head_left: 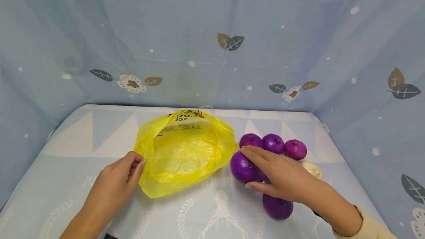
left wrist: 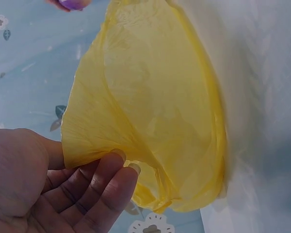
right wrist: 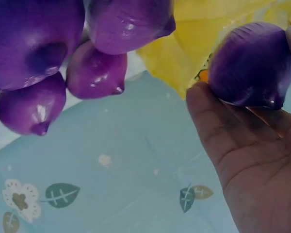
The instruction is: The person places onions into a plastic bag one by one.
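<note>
A yellow plastic bag (head_left: 179, 185) lies on the table with its wide mouth facing me. My left hand (head_left: 114, 180) pinches the left edge of its mouth between thumb and fingers; the left wrist view shows the thin film (left wrist: 150, 92) stretching away from them. Just right of the bag, my right hand (head_left: 282, 172) grips a purple onion (head_left: 243, 167) between thumb and fingers, seen closely in the right wrist view. Several more purple onions lie around that hand, among them one (head_left: 278, 206) nearer to me and a redder one (head_left: 295, 149) behind it.
A cream-white bulb (head_left: 312, 169) sits right of the onions, partly hidden by my right hand. The table (head_left: 66, 180) has a pale blue and white patterned cloth. Blue patterned fabric (head_left: 186, 21) hangs behind it and along both sides.
</note>
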Demonstrator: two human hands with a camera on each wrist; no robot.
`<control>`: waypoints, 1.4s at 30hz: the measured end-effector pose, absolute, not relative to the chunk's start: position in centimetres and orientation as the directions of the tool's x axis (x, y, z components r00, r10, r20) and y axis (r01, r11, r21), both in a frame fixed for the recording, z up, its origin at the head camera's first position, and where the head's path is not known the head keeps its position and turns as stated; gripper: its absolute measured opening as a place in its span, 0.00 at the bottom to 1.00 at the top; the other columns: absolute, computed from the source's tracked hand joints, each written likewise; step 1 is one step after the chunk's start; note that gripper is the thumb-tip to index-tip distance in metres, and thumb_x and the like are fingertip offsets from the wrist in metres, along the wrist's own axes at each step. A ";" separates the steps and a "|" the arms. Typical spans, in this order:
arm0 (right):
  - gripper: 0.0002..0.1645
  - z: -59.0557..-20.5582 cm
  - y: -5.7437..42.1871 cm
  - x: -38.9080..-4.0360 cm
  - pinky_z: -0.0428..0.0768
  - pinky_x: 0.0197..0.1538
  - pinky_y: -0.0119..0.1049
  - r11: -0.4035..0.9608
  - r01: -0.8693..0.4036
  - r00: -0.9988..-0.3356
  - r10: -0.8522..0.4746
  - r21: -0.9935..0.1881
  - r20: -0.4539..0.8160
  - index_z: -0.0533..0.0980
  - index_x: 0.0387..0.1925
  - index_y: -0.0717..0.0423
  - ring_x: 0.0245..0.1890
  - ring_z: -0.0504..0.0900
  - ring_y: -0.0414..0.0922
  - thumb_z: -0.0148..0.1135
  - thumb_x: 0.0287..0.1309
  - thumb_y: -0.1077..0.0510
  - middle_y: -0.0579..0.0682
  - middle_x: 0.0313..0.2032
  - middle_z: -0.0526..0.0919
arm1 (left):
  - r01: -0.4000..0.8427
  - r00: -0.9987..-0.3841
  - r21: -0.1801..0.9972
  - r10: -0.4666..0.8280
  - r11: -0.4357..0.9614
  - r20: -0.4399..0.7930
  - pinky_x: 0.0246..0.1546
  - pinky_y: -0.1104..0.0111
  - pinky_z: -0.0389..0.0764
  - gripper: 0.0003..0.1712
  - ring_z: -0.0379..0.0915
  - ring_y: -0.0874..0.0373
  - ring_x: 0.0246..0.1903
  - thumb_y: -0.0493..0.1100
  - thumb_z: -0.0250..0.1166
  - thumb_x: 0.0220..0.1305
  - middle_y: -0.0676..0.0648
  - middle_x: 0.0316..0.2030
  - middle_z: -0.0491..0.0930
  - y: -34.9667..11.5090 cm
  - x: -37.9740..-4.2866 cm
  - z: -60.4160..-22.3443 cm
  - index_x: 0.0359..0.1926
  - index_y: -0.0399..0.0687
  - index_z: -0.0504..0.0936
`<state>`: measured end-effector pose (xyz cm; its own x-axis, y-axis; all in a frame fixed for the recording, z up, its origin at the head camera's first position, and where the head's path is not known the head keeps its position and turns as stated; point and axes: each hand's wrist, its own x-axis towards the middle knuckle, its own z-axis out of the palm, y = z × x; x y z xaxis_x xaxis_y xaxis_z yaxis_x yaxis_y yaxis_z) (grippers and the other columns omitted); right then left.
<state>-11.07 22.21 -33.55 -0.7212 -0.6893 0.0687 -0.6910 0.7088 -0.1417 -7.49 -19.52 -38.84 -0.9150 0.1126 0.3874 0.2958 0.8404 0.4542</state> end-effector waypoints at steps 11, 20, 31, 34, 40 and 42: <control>0.48 -33.4 19.9 -12.1 0.82 0.58 0.48 0.634 -0.770 -0.638 -0.767 -0.067 0.070 0.65 0.78 0.50 0.68 0.76 0.48 0.60 0.69 0.28 0.49 0.73 0.72 | 0.308 -0.905 0.438 0.118 0.845 0.408 0.24 0.69 0.74 0.07 0.67 0.65 0.23 0.34 0.71 0.68 0.57 0.27 0.75 -19.3 -7.6 -39.1 0.40 0.45 0.80; 0.47 -33.1 18.0 -13.2 0.79 0.62 0.46 0.521 -0.852 -0.523 -0.847 -0.044 0.094 0.66 0.77 0.53 0.68 0.76 0.48 0.61 0.70 0.31 0.50 0.72 0.73 | 0.290 -0.916 0.452 0.107 0.843 0.386 0.26 0.68 0.77 0.06 0.72 0.64 0.26 0.34 0.70 0.69 0.56 0.29 0.78 -19.3 -7.3 -39.2 0.42 0.45 0.81; 0.48 -31.8 14.8 -14.8 0.75 0.67 0.45 0.475 -0.878 -0.476 -0.879 -0.063 -0.008 0.61 0.79 0.52 0.69 0.74 0.49 0.62 0.70 0.33 0.50 0.74 0.70 | 0.302 -0.911 0.442 0.119 0.844 0.395 0.25 0.68 0.77 0.06 0.71 0.65 0.26 0.35 0.71 0.69 0.57 0.28 0.78 -19.2 -7.4 -39.0 0.41 0.45 0.81; 0.47 -31.8 13.8 -15.3 0.74 0.68 0.44 0.451 -0.892 -0.451 -0.892 -0.035 -0.020 0.62 0.79 0.54 0.69 0.75 0.49 0.63 0.70 0.34 0.51 0.73 0.70 | 0.308 -0.907 0.439 0.120 0.844 0.404 0.25 0.69 0.77 0.06 0.70 0.65 0.25 0.34 0.71 0.68 0.57 0.28 0.77 -19.2 -7.4 -39.1 0.41 0.45 0.81; 0.48 -32.3 12.2 -16.1 0.75 0.67 0.42 0.431 -0.902 -0.432 -0.901 0.021 -0.051 0.62 0.78 0.54 0.66 0.77 0.49 0.64 0.70 0.33 0.50 0.72 0.71 | 0.324 -0.896 0.435 0.125 0.840 0.426 0.25 0.69 0.76 0.07 0.69 0.66 0.25 0.34 0.71 0.68 0.58 0.28 0.76 -19.2 -7.3 -39.1 0.40 0.46 0.80; 0.48 -32.5 11.5 -16.3 0.74 0.67 0.41 0.425 -0.905 -0.426 -0.903 0.027 -0.060 0.62 0.78 0.54 0.65 0.78 0.48 0.63 0.69 0.33 0.50 0.72 0.72 | 0.318 -0.900 0.436 0.124 0.842 0.418 0.25 0.69 0.76 0.07 0.69 0.66 0.25 0.34 0.71 0.68 0.58 0.28 0.76 -19.2 -7.3 -39.1 0.41 0.46 0.80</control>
<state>-16.28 11.48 -32.47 -0.4260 -0.9028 -0.0597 -0.9047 0.4251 0.0269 -7.33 -19.17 -39.11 -0.9002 0.1238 0.4176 0.3180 0.8420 0.4359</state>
